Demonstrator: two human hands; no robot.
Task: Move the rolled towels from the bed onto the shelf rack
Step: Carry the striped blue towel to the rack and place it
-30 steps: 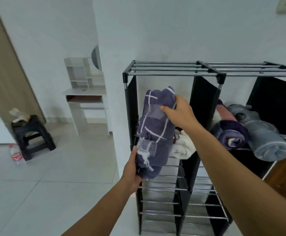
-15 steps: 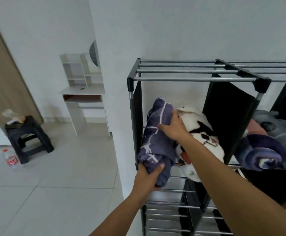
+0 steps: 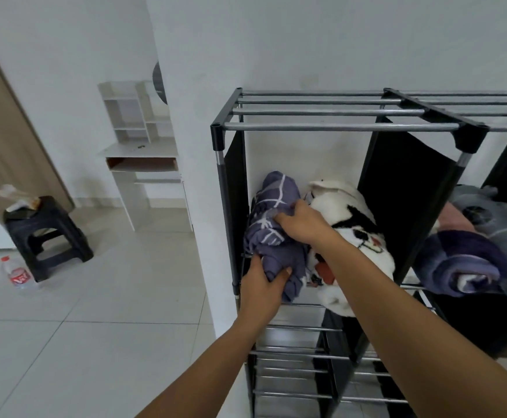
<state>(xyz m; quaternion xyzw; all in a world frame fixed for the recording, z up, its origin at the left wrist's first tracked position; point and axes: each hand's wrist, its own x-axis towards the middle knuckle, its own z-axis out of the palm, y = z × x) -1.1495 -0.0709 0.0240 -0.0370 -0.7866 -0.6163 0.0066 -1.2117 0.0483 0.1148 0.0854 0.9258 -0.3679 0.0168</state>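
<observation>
One purple towel [image 3: 272,233] in two hands [image 3: 302,224]

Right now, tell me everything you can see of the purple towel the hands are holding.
The purple towel is a soft, fleecy roll, dusty purple with thin white lines. It lies in the left upper compartment of the rack, its near end overhanging the front bar. The left hand grips the near end from below; the right hand presses on top. It is squeezed between the black side panel and a white plush towel.
</observation>
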